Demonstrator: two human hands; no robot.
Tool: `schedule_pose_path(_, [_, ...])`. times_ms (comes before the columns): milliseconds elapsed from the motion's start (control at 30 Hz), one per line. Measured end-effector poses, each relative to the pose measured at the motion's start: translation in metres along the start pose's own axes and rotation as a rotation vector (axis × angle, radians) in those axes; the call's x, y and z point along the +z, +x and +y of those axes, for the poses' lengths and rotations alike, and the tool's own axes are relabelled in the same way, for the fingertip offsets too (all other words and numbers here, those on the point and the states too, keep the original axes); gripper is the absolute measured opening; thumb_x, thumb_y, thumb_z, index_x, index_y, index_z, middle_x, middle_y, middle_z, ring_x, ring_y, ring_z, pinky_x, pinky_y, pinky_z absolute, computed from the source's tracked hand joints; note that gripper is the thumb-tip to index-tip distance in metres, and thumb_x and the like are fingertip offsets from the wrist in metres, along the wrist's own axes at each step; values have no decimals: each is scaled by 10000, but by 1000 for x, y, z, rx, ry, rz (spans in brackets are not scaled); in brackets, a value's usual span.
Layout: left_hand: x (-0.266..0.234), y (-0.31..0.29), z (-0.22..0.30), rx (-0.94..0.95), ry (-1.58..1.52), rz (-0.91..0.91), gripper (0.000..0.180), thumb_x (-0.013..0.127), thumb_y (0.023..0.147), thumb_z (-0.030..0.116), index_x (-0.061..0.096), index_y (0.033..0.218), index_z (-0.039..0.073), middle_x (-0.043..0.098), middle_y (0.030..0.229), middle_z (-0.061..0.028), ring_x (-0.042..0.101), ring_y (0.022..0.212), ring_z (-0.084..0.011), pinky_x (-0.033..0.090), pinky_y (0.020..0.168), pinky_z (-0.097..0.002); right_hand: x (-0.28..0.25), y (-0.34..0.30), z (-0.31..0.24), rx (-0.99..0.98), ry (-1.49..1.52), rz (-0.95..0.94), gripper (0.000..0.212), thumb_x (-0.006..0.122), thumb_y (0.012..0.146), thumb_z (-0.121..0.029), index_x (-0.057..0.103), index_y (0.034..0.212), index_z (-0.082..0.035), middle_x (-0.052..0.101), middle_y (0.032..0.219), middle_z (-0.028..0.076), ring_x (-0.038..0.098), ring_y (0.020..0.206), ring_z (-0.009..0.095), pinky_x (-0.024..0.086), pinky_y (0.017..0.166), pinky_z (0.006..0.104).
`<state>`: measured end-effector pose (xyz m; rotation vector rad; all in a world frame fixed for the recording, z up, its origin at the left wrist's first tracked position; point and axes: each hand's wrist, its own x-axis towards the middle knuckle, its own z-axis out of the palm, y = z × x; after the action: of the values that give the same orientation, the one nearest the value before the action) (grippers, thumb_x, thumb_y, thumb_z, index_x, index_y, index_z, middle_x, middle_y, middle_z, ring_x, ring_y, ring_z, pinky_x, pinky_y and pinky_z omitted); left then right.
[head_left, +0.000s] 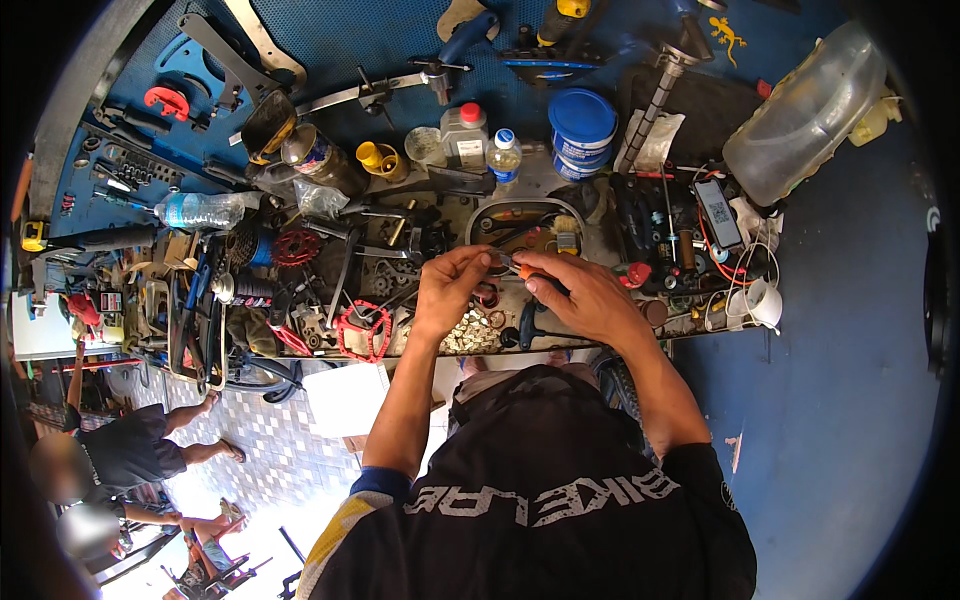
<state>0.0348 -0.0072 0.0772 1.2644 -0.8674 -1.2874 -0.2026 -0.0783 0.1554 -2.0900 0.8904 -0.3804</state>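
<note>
Over the front of the cluttered workbench, my two hands are close together. My right hand (592, 303) is closed round a small hand tool (529, 271) with an orange and black handle. Its metal tip points left toward my left fingers; its exact kind is hard to tell. My left hand (449, 287) pinches something small by the tool's tip, too small to make out. Behind them lies an oval tray (478, 222) with small parts in it. Below my hands are a heap of small pale metal pieces (472, 332) and a black-handled tool (531, 325).
A red bicycle pedal (363, 332), a red chainring (296, 246) and many loose tools crowd the bench's left. Bottles (504, 157) and blue tubs (582, 130) stand behind. At right are a phone (717, 214), cables and a white cup (764, 303). Other people (130, 445) are at lower left.
</note>
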Motion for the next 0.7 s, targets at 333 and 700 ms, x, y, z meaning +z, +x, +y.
schedule_pose_path(333, [0,0,2,-17,10,-3,307,686,1093,181,717,1302,-41,801,1115,-88,768,911,-141,642,755,-272,1,-1,-2,5,-59,-10,402,594,1102,-364,665,1457,-190,750,1311,133,719,1170,377,573,980,481])
schedule_pose_path(700, [-4,2,-10,132,302,18,264,704,1079,132,740,1279,-35,807,1091,-79,747,936,-103,617,777,-258,-8,1,-6,4,-110,-40,403,618,1085,-369,682,1440,-188,769,1212,162,724,1118,391,567,956,492])
